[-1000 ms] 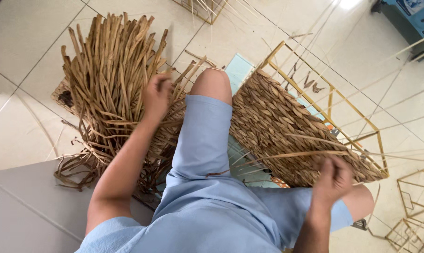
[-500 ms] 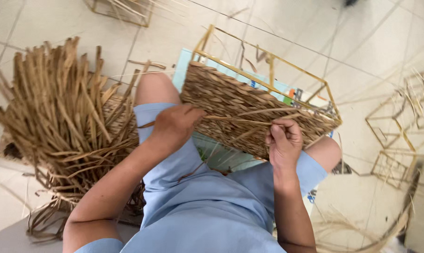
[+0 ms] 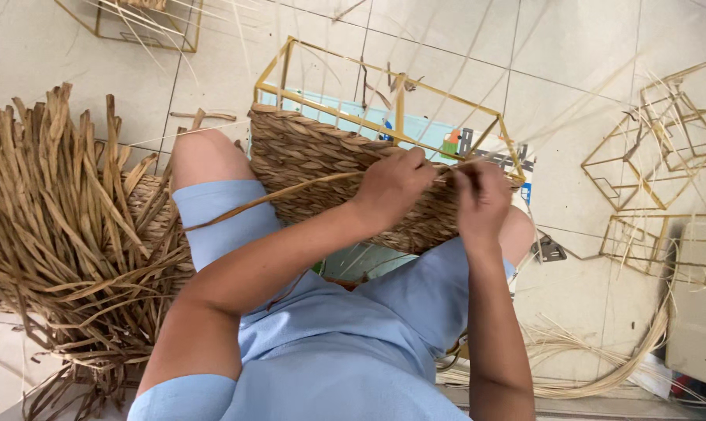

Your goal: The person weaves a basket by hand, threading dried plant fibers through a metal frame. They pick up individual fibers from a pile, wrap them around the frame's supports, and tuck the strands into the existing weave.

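1. The half-woven basket (image 3: 322, 168) rests across the person's lap, tipped on its side, its gold wire frame (image 3: 400, 97) sticking out past the woven wall toward the tiled floor (image 3: 571, 101).
2. The left hand (image 3: 392, 183) lies on the upper edge of the woven wall, fingers curled shut around a long straw strand (image 3: 291, 195).
3. The right hand (image 3: 484, 199) sits just beside it, to its right, fingers closed on the same strand's end; whether it pinches the strand or only the weave beneath is hard to tell.
4. The relation that matters: the strand's long axis runs nearly level, from lower left over the left thigh up to the 2 hands at the basket's rim. Its free tail lies on the left hand's side, its working end between both hands.
5. Both hands are touching the basket; the left one is nearer the strand's free length, the right nearer the frame's far corner.
6. A big bundle of loose dried straw (image 3: 65, 234) stands well to the left, beside the left knee, apart from both hands.
7. Empty wire frames (image 3: 657, 140) lie on the floor far right.
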